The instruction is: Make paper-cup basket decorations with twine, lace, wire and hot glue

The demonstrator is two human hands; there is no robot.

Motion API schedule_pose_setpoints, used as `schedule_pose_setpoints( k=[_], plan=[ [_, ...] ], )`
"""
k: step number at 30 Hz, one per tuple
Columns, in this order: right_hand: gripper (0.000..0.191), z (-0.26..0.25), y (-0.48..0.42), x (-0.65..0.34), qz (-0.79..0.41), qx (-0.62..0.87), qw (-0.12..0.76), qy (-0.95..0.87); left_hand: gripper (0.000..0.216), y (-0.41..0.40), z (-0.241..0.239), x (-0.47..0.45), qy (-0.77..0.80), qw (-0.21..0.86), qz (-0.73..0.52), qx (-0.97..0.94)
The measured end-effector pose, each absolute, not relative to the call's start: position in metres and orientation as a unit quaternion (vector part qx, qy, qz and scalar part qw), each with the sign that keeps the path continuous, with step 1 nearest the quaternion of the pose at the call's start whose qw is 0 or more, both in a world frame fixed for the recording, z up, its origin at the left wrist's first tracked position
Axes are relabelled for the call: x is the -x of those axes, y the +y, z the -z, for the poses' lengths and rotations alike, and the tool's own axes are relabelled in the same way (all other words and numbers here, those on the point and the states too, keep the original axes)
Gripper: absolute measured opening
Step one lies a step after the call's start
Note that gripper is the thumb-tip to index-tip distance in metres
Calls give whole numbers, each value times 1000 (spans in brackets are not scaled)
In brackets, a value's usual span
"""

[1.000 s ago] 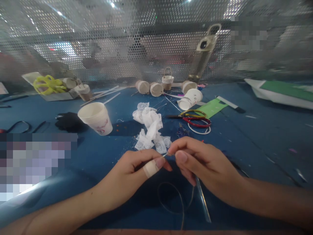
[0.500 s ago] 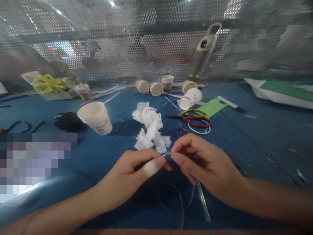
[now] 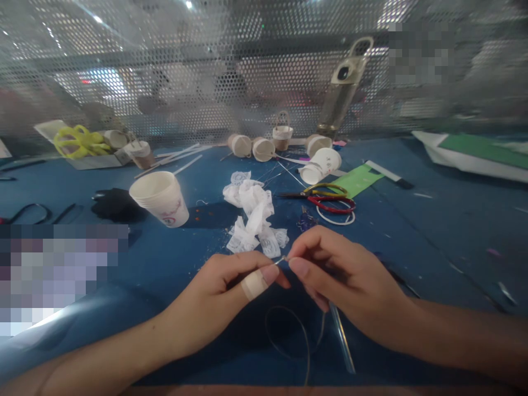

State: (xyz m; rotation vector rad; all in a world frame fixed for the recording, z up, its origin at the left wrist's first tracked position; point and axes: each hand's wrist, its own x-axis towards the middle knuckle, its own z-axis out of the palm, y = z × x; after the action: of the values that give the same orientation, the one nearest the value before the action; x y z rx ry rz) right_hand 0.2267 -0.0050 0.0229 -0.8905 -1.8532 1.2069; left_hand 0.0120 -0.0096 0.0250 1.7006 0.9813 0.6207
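Note:
My left hand (image 3: 231, 286), with a plaster on the thumb, pinches one end of a thin wire (image 3: 289, 330) low in the middle of the view. My right hand (image 3: 342, 275) pinches the same wire right beside it, fingertips almost touching. The wire loops down below both hands over the blue table (image 3: 433, 231). A thin clear rod (image 3: 341, 340) sticks out under my right hand. Crumpled white paper (image 3: 253, 217) lies just beyond the fingertips.
A white paper cup (image 3: 160, 198) stands left of centre. Red and yellow scissors (image 3: 330, 199) lie on a green sheet (image 3: 358, 180). Several small cups (image 3: 284, 146) sit near the perforated metal screen (image 3: 206, 82). Yellow scissors (image 3: 76, 140) rest far left.
My right hand's fingers have shifted slightly at the wire end, the thumb sliding a little toward my left hand. Nothing else has moved.

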Motion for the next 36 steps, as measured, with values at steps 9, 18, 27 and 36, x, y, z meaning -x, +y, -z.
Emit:
schedule_pose_setpoints(
  k=[9, 18, 27, 36],
  plan=[
    [12, -19, -4, -229, -472, 338, 366, -727, 33, -10, -23, -11, 404, 511, -262, -712],
    [11, -21, -6, -229, -445, 324, 373, -747, 31, -9, -20, -10, 392, 515, -277, -710],
    [11, -20, -4, -227, -442, 321, 372, -751, 28, -10, -21, -10, 384, 490, -283, -730],
    [11, -23, -5, -228, -434, 329, 363, -756, 25, -8, -22, -10, 375, 476, -283, -743]
  ],
)
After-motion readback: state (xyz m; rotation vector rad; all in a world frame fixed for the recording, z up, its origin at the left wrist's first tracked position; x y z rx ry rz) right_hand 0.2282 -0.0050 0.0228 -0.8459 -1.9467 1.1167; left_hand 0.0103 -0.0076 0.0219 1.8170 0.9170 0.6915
